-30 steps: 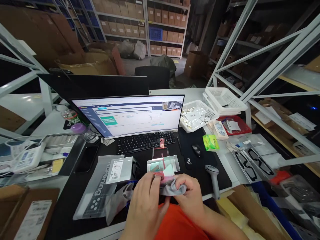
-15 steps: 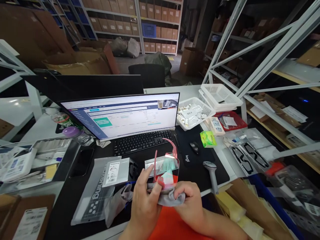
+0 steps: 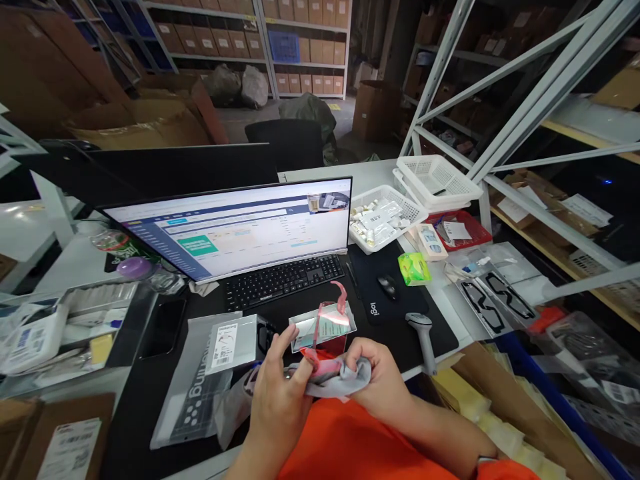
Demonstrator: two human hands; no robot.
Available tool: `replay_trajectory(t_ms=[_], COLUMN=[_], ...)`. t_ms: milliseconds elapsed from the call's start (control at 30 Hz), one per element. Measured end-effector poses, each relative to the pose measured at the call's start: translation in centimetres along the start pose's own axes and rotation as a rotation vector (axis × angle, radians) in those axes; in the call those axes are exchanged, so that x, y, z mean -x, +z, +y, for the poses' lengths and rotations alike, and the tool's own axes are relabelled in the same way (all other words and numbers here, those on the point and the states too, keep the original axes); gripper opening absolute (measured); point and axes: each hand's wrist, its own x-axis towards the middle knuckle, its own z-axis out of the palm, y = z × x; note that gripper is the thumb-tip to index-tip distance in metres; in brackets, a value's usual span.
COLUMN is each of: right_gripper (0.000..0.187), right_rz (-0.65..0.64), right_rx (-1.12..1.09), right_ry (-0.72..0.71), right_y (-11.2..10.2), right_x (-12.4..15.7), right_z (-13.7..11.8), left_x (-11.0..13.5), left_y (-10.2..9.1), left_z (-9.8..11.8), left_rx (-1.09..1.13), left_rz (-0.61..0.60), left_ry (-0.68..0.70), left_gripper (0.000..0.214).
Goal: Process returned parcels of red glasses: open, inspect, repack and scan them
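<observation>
My left hand (image 3: 281, 383) is closed round a pair of pink-framed glasses (image 3: 341, 298), whose arms point up and away from me. A light grey cloth (image 3: 356, 379) is bunched against the near part of the frame, over the lenses, and hides much of them. My right hand (image 3: 379, 373) pinches that cloth, thumb on top. Just beyond the glasses lies an open shallow box (image 3: 301, 338) with a printed card inside. Left of my hands a white box with a label (image 3: 227, 347) rests on a grey plastic bag (image 3: 183, 400).
A monitor (image 3: 240, 230) and keyboard (image 3: 285, 281) stand ahead. To the right are a mouse (image 3: 387, 287), a barcode scanner (image 3: 423, 340), a green packet (image 3: 414, 269) and white baskets (image 3: 417, 217). A phone (image 3: 163, 327) lies at left, beside a tray of small goods (image 3: 117, 293).
Both hands, with the glasses and cloth, have shifted slightly. The glasses have turned, their arms now closer together in view. The camera view has also shifted a little.
</observation>
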Motion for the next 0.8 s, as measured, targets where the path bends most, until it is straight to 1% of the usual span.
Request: replay_trajectory(t_ms=[67,167,233,267,367,433,533,600,700,733,800], right_gripper=[0.045,0.045,0.045,0.042,0.028,0.028,0.036,0.046,0.063,0.066,0.065], right_rz=[-0.013,0.075,0.136,0.147,0.118,0.086,0.064,0.037,0.006,0.009,0.023], right_rx=[-0.061,-0.140,-0.291,-0.390,-0.623,-0.687,-0.670,-0.610,-0.518,-0.502,-0.500], right_ry=[0.066,0.101,0.120,0.141,0.230,0.264,0.212,0.180,0.221,0.250,0.308], right_y=[-0.1,-0.8,-1.4,-1.7,-1.6,-0.7,0.9,1.5,1.0,0.5,-0.4], right_x=[0.0,-0.5,-1.3,-1.8,-3.0,-3.2,-2.3,-1.4,-0.8,-0.8,-1.3], right_z=[-0.1,-1.1,-2.1,-2.5,-3.0,-2.4,-0.7,0.1,0.0,-0.3,-0.8], left_x=[0.0,0.0,0.0,0.0,-0.4,-0.7,-0.8,-0.3,0.8,1.1,1.6], left_y=[-0.1,-0.2,-0.3,-0.4,-0.4,-0.5,-0.7,-1.0,-1.3,-1.3,-1.4], left_z=[0.0,0.2,0.2,0.2,0.2,0.3,0.6,0.6,0.2,0.0,-0.3], left_rx=[0.000,0.011,0.066,0.102,0.179,0.206,0.234,0.249,0.230,0.203,0.141], left_rz=[-0.011,-0.057,-0.097,-0.116,-0.150,-0.169,-0.177,-0.144,-0.097,-0.100,-0.132], left_ry=[0.000,-0.002,0.017,0.025,0.001,-0.017,-0.011,-0.013,-0.001,0.009,0.044], left_gripper=[0.041,0.039,0.039,0.040,0.039,0.038,0.041,0.044,0.045,0.044,0.041])
